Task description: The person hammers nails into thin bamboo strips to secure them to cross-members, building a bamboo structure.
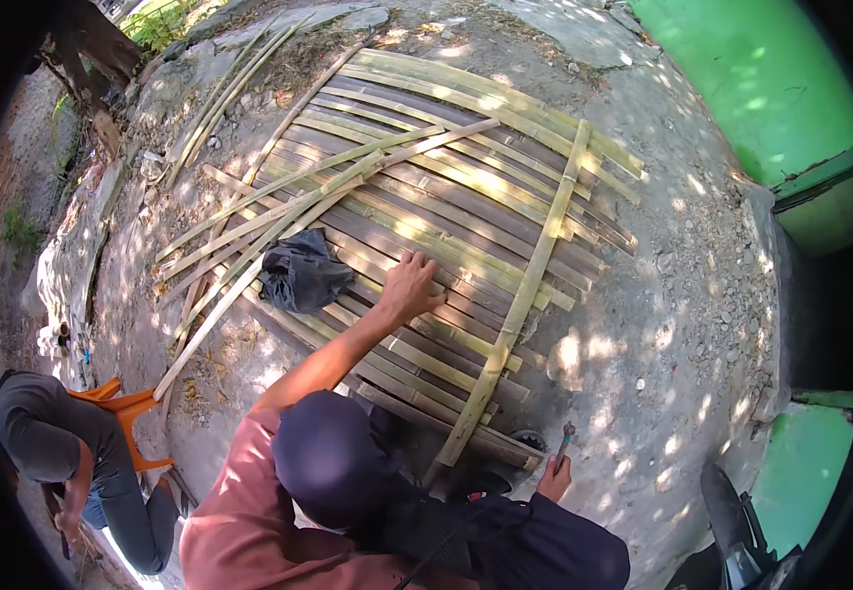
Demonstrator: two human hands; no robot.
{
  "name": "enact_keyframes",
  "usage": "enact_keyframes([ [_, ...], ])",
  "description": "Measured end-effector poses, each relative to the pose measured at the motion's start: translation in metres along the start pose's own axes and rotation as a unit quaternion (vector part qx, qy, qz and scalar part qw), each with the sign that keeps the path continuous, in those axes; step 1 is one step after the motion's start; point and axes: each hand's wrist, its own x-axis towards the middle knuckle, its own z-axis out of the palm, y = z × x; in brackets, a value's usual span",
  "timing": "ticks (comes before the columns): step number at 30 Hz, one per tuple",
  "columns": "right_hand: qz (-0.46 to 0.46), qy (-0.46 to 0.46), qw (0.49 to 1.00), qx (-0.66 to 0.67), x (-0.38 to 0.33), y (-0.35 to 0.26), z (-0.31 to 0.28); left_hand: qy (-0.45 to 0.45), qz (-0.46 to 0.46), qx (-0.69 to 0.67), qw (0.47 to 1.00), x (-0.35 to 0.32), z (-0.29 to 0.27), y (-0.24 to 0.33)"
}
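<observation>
left hand point(410, 285): fingers spread flat on bamboo mat point(466, 226), pinning slats | right hand point(553, 479): fingers clamped on hammer point(565, 440), beside mat's near edge | mat: on ground, black cloth point(300, 272) on it

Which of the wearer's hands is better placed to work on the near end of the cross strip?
Right. The right hand holds a small tool by the near end of the bamboo cross strip; the left is out of view.
</observation>
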Motion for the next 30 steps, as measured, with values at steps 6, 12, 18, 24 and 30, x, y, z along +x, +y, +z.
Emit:
enact_keyframes([
  [6,-0.002,-0.002,1.000,0.011,-0.003,-0.012,0.003,-0.033,0.019,0.054,0.998,0.005,0.003,0.008],
  [12,-0.015,0.031,0.999,0.003,-0.002,0.001,-0.003,-0.012,0.062,0.050,0.997,0.013,0.006,0.012],
  [18,0.031,-0.013,0.999,0.018,-0.010,0.005,0.004,-0.056,0.138,0.027,0.988,0.005,0.005,-0.011],
  [24,-0.021,0.001,0.999,0.038,-0.006,0.024,0.016,-0.038,0.175,-0.027,0.983,-0.001,0.009,-0.032],
  [30,-0.018,0.001,0.999,0.031,-0.002,0.037,0.010,-0.033,0.196,-0.031,0.980,-0.009,0.004,-0.027],
])
